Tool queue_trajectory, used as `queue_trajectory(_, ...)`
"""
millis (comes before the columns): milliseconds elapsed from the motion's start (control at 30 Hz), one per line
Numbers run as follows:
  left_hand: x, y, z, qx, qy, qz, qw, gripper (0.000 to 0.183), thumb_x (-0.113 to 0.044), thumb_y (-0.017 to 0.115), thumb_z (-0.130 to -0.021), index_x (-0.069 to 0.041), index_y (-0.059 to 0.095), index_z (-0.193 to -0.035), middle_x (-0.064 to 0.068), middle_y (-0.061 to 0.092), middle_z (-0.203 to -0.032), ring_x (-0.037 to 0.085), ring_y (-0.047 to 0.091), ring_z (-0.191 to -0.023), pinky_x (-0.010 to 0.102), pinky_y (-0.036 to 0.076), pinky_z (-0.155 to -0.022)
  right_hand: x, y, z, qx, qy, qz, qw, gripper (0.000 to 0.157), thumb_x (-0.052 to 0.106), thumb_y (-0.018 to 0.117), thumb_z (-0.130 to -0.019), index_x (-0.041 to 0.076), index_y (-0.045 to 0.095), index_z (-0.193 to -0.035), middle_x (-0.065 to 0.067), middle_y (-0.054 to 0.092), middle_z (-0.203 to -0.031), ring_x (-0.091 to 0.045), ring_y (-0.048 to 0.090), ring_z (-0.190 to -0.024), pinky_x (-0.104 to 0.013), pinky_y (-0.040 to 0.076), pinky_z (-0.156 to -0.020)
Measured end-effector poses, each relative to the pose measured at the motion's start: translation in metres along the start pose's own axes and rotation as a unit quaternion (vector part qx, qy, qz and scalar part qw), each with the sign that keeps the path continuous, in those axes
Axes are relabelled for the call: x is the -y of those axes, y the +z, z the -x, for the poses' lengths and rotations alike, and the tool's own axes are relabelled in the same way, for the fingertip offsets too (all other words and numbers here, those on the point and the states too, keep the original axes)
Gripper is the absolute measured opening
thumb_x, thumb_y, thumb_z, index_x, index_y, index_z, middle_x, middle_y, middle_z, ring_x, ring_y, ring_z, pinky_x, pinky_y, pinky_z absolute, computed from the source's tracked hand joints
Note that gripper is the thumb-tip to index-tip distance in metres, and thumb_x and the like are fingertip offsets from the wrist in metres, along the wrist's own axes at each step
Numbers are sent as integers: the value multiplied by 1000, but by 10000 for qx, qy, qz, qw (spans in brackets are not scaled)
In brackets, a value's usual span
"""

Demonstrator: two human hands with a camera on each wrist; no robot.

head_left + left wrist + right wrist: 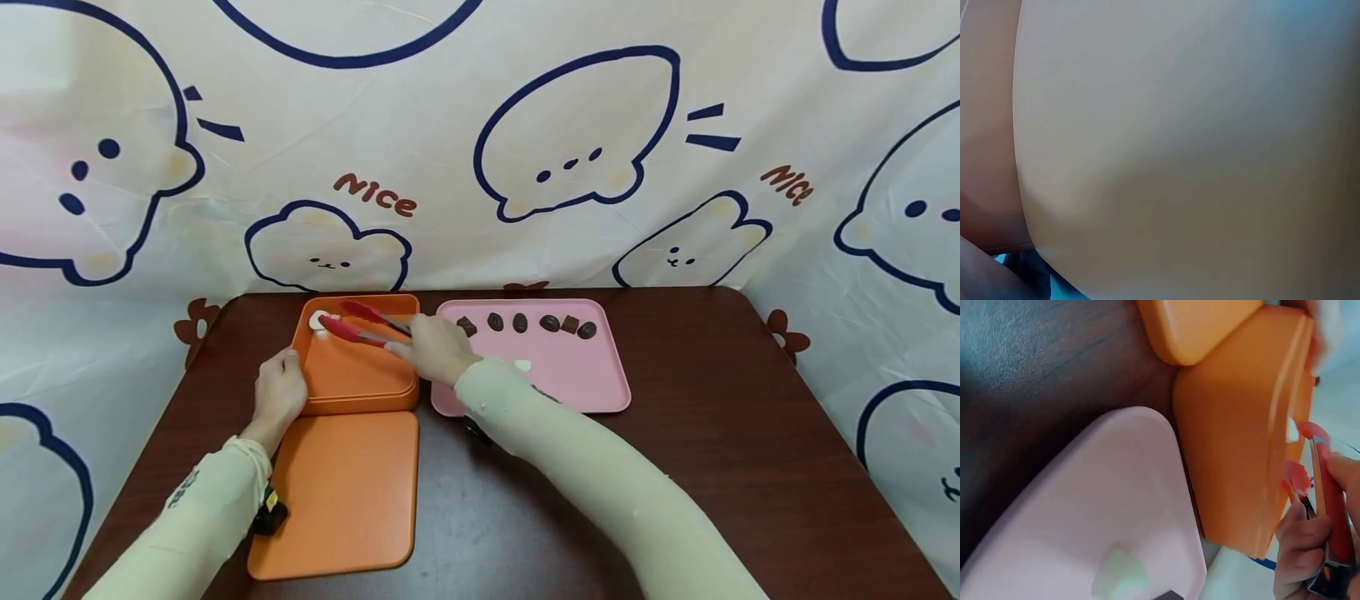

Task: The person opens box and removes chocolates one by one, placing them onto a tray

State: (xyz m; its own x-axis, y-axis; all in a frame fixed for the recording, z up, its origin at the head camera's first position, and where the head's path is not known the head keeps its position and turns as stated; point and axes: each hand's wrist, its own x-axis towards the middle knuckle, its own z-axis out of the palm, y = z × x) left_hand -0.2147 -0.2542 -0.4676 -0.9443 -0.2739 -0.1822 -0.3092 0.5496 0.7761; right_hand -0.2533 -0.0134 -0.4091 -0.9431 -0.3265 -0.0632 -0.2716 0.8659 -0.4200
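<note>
My right hand [438, 346] holds a pair of tongs [1336, 525] with red tips [339, 327]. The tongs reach over the orange box [360, 408], their two tips spread apart. Beside the tips, near the box's far left corner, lie small white pieces [319, 319]; the tongs' contact with them cannot be made out. My left hand [281, 387] grips the box's left side at the rim. Right of the box is a pink tray [577, 379] with a row of several dark chocolates [550, 323] and a white piece [522, 365], partly hidden by my right forearm.
An orange lid [345, 492] lies flat on the dark wooden table [720, 433], in front of the box. A printed cloth [450, 150] hangs behind the table and at both sides. The left wrist view is mostly filled by a blurred, pale surface.
</note>
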Motion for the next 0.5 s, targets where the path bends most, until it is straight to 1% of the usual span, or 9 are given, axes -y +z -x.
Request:
queue_trajectory(67,0,0,-1,-22,-12,-3,10000,61,-38,10,-111,-8,33,-159,24,43,-155,39,42,-138,60,32,-119,4,4,-1,-64,2,138,9999,41,55,63,-95,15,63,-88,4,52,-66,-12,52,-56,-23,37,-46)
queue_trajectory(133,0,0,-1,-51,-28,9,10000,61,-38,11,-111,-8,36,-158,24,45,-152,37,43,-133,60,33,-118,7,7,-2,-118,-21,181,9998,41,55,64,-95,15,63,-86,4,53,-66,-12,53,-57,-22,38,-46)
queue_trajectory(333,0,1,-2,-53,-62,36,10000,61,-39,11,-111,-8,35,-158,24,45,-152,38,44,-133,60,33,-118,12,10,-6,-205,83,166,9996,41,56,64,-94,15,66,-87,3,53,-63,-14,54,-54,-24,39,-44)
queue_trajectory(500,1,1,-1,-35,-103,29,9999,61,-39,11,-111,-9,34,-158,23,43,-155,39,42,-137,60,31,-120,18,10,-6,-220,58,379,9990,43,57,62,-95,15,66,-86,3,54,-65,-14,55,-56,-24,41,-46)
